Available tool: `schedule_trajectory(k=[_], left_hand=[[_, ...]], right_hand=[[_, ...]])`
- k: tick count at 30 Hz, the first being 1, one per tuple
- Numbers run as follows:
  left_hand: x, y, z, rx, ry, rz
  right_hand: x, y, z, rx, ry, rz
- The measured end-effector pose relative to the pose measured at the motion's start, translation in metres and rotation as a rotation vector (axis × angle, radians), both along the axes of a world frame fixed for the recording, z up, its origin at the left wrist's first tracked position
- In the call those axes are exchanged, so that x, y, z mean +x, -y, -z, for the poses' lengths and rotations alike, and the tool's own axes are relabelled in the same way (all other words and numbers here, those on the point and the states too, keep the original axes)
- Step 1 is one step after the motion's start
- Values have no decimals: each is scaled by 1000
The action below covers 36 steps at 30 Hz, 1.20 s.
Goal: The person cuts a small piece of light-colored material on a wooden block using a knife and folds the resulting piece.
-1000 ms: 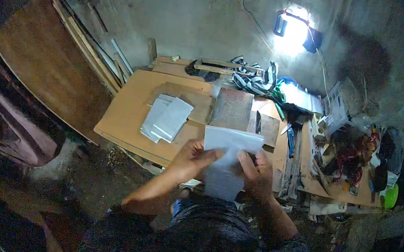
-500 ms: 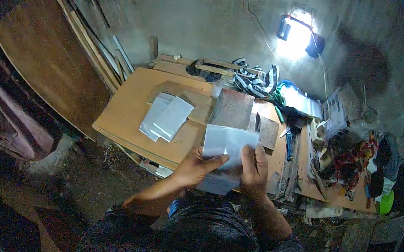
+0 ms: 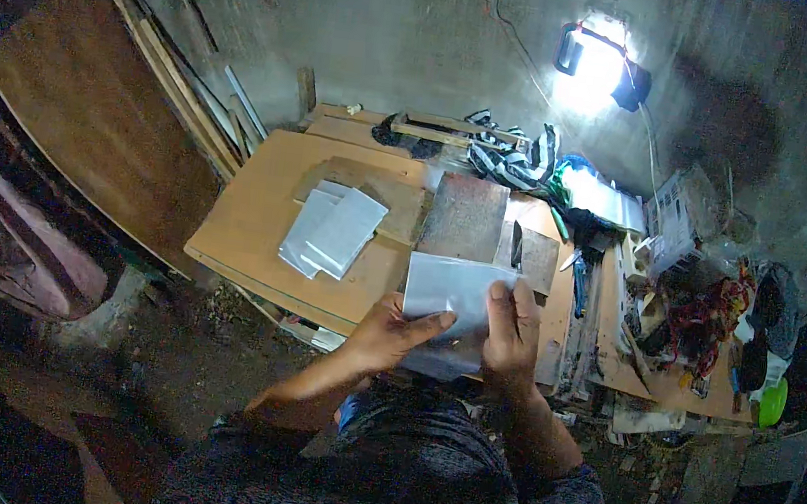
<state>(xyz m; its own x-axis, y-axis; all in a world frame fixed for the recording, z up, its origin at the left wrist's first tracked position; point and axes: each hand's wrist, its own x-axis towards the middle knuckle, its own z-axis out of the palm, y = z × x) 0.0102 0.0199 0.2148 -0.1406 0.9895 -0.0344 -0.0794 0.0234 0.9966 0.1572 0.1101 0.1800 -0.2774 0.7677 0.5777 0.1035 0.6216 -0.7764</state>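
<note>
A thin whitish sheet (image 3: 448,280), perhaps plastic film, is held up in front of me, above the near edge of the table. My left hand (image 3: 391,333) grips its left side, thumb lying across the face and the other fingers hidden behind. At the right edge, my right hand (image 3: 512,338) pinches the same sheet between thumb and fingers. Just beyond it lies a worn grey rectangular slab (image 3: 465,214), with a dark pointed blade (image 3: 516,244) to its right. Several similar whitish sheets (image 3: 347,233) overlap in a loose pile on the left of the table.
The orange-brown tabletop (image 3: 241,222) stretches left of my hands. Blue-handled scissors (image 3: 579,284) lie to the right, near a tangle of reddish threads (image 3: 707,325). Striped cloth (image 3: 515,165) sits at the back. A bright lamp (image 3: 592,74) shines against the wall.
The lower part of the sheet has risen slightly between my hands. My right fingers have shifted a little along its upper right edge. The pile on the table is unchanged.
</note>
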Motion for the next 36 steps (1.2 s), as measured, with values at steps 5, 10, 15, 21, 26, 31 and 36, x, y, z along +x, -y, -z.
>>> schedule_trajectory(k=[5,10,15,21,26,31,36], left_hand=[[-1,3,-3,14,15,-52],[-1,-1,-8,-28,-44,-60],[2,2,-5,58,27,-99],[7,8,20,-28,77,8],[15,9,92,-74,364,156],[17,15,123,-176,346,135],[8,8,187,-104,268,215]], right_hand=[[-2,6,-15,-177,53,-55],[0,7,9,225,244,83],[-6,14,-19,-418,-223,-168],[0,10,-53,-352,-243,-185],[5,2,-75,-479,-412,-252],[13,-2,-99,-442,-467,-267],[25,-1,-118,-331,-399,-304]])
